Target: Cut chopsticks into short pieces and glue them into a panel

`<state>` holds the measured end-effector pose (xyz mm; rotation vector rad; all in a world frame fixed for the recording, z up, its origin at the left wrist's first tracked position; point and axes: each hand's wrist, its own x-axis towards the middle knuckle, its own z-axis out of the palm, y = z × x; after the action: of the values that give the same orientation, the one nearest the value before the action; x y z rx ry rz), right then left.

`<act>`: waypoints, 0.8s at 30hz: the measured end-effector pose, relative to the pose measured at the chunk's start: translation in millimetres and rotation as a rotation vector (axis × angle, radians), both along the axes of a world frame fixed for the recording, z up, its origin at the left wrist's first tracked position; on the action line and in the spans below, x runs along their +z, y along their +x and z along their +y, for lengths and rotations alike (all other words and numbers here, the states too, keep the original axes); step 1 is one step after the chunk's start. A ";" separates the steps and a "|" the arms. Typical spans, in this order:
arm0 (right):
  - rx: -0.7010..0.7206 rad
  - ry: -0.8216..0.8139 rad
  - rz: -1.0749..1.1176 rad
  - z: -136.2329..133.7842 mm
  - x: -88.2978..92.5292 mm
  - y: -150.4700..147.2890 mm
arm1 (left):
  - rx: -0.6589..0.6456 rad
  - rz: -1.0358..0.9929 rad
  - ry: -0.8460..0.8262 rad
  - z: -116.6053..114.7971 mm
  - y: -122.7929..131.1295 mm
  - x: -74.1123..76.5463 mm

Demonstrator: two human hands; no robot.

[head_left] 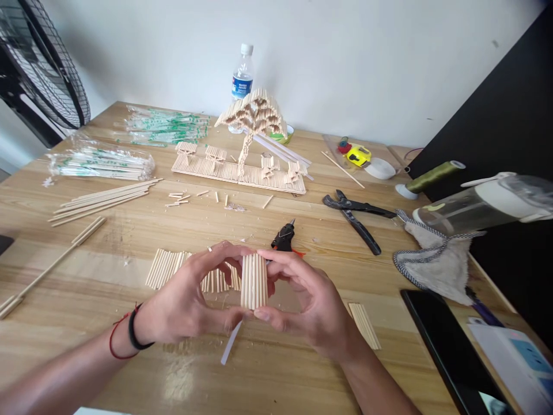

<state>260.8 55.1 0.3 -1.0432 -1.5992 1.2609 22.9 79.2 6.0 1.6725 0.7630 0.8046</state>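
The left hand [185, 297] and right hand [309, 302] cover the top and bottom ends of the small stick panel [254, 281] between them, and the left hand hides the middle of the row of cut sticks [166, 268] lying behind it. The fan [47, 63] at far left is cut by the picture's edge, as are the phone [449, 346] and paper [518, 357] at near right. The water bottle [242, 75] label is too small to read.
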 end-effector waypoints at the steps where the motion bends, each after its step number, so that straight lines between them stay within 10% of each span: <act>1: -0.004 -0.003 -0.010 0.3 -0.3 0.2 | -0.001 -0.001 0.002 0.1 0.1 -0.2; 24: -0.014 0.056 -0.013 6.5 -4.5 -4.3 | 0.028 -0.019 0.037 -0.8 -4.8 -8.8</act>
<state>256.6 61.6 -4.2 -1.0273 -1.6254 1.1955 18.1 78.4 -2.7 1.6885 0.7636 0.8575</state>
